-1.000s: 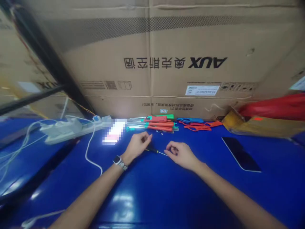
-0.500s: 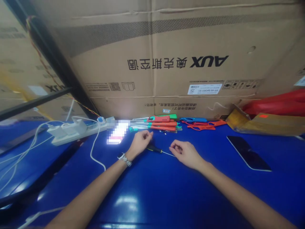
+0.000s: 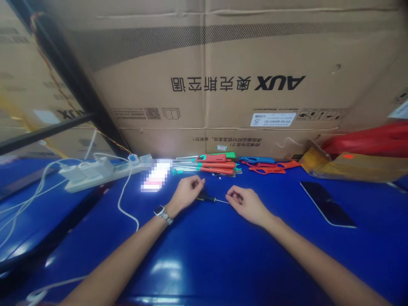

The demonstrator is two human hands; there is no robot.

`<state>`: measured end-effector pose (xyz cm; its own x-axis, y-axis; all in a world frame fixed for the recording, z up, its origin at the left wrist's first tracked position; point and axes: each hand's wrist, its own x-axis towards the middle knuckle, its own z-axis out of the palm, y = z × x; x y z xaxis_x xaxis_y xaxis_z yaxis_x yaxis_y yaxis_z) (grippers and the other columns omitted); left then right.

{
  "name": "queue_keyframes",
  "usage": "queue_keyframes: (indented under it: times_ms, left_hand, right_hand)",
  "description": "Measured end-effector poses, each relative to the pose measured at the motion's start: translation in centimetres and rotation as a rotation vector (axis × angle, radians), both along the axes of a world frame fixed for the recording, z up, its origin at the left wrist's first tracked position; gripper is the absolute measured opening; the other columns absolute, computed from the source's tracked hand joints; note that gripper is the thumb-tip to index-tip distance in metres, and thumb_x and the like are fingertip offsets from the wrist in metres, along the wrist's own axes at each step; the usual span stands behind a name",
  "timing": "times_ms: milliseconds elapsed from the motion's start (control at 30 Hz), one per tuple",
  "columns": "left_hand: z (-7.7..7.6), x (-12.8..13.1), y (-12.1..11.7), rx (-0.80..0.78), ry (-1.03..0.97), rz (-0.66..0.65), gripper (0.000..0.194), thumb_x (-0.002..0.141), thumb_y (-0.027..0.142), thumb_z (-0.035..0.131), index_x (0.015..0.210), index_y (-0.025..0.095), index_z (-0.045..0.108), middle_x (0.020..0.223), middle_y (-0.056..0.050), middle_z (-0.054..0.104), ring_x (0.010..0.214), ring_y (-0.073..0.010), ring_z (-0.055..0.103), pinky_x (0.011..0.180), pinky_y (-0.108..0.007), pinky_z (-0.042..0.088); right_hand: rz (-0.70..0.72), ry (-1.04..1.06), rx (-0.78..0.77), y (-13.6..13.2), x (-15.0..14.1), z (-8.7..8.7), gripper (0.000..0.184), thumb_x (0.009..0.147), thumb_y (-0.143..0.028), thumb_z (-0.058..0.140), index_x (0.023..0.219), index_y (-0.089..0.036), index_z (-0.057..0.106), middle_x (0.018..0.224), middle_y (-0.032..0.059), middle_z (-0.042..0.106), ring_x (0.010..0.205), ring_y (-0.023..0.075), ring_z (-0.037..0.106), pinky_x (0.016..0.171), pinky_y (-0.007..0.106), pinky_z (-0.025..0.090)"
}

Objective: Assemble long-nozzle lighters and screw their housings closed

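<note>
My left hand (image 3: 188, 191) is closed, thumb and fingers pressed together just above the dark handle of a screwdriver (image 3: 208, 198). Whatever it may hold is hidden or too small to name. To the right, my right hand (image 3: 247, 205) is curled in a pinch beside the tip of the screwdriver's thin shaft; its fingers hide anything in them. The screwdriver lies across the gap on the blue table (image 3: 204, 250). Behind the hands is a pile of long-necked lighters (image 3: 218, 166) with red-orange handles, metal stems and teal parts.
Blue and red plastic pieces (image 3: 269, 166) lie right of the lighters. A dark phone (image 3: 327, 204) rests at right, near an open carton (image 3: 347, 168). On the left are a lit, blurred screen (image 3: 156, 175) and a power strip (image 3: 95, 176) with white cables. A large cardboard panel (image 3: 236, 51) stands behind.
The camera view has shifted slightly. Both hands keep nearly the same closed pose, and the screwdriver still lies between them.
</note>
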<state>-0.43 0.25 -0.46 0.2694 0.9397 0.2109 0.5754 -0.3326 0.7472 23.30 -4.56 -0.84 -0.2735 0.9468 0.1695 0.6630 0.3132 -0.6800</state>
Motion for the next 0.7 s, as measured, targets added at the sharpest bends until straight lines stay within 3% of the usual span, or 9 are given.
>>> queue_keyframes:
  times_ms: [200, 300, 367, 500, 700]
  left_hand:
    - [0.8, -0.8, 1.2, 0.094, 0.117, -0.034, 0.027, 0.095, 0.038, 0.047, 0.080, 0.019, 0.058, 0.070, 0.000, 0.062, 0.063, -0.0165, 0.056, 0.059, -0.028, 0.041]
    - [2.0, -0.7, 3.1, 0.303, 0.356, -0.099, 0.006, 0.089, 0.020, 0.053, 0.091, 0.019, 0.058, 0.090, -0.006, 0.064, 0.084, -0.0215, 0.060, 0.075, -0.033, 0.047]
    - [2.8, -0.3, 4.4, 0.421, 0.549, -0.130, 0.010, 0.085, 0.012, 0.055, 0.093, 0.018, 0.057, 0.107, -0.011, 0.061, 0.100, -0.0264, 0.058, 0.086, -0.038, 0.048]
    - [3.6, 0.7, 6.2, 0.448, 0.762, -0.129, 0.011, 0.086, 0.013, 0.054, 0.096, 0.017, 0.057, 0.105, -0.013, 0.058, 0.095, -0.0275, 0.056, 0.083, -0.040, 0.049]
    - [3.2, 1.1, 6.9, 0.507, 0.730, -0.150, 0.005, 0.094, 0.021, 0.052, 0.095, 0.019, 0.056, 0.101, -0.009, 0.058, 0.092, -0.0242, 0.057, 0.080, -0.036, 0.048]
  right_hand:
    - [-0.048, -0.053, 0.112, 1.1, 0.6, 0.8, 0.015, 0.091, -0.033, 0.054, 0.084, -0.021, 0.061, 0.061, -0.0049, 0.055, 0.054, 0.0108, 0.049, 0.055, 0.023, 0.033]
    - [-0.110, -0.240, 0.232, 2.9, 0.5, 2.5, 0.008, 0.088, -0.026, 0.055, 0.089, -0.022, 0.062, 0.070, -0.0023, 0.063, 0.062, 0.0135, 0.057, 0.058, 0.025, 0.033]
    - [-0.110, -0.396, 0.272, 4.4, 0.0, 3.7, 0.011, 0.087, -0.024, 0.055, 0.095, -0.022, 0.063, 0.081, 0.0007, 0.070, 0.070, 0.0167, 0.062, 0.060, 0.026, 0.033]
    - [-0.070, -0.672, 0.279, 6.8, -1.2, 5.1, 0.020, 0.089, -0.030, 0.055, 0.105, -0.019, 0.062, 0.109, 0.0093, 0.072, 0.086, 0.0248, 0.068, 0.064, 0.029, 0.037]
    - [-0.164, -0.744, 0.200, 8.2, -1.2, 5.0, 0.025, 0.095, -0.033, 0.050, 0.114, -0.021, 0.060, 0.112, 0.0108, 0.073, 0.094, 0.0256, 0.069, 0.071, 0.029, 0.040]
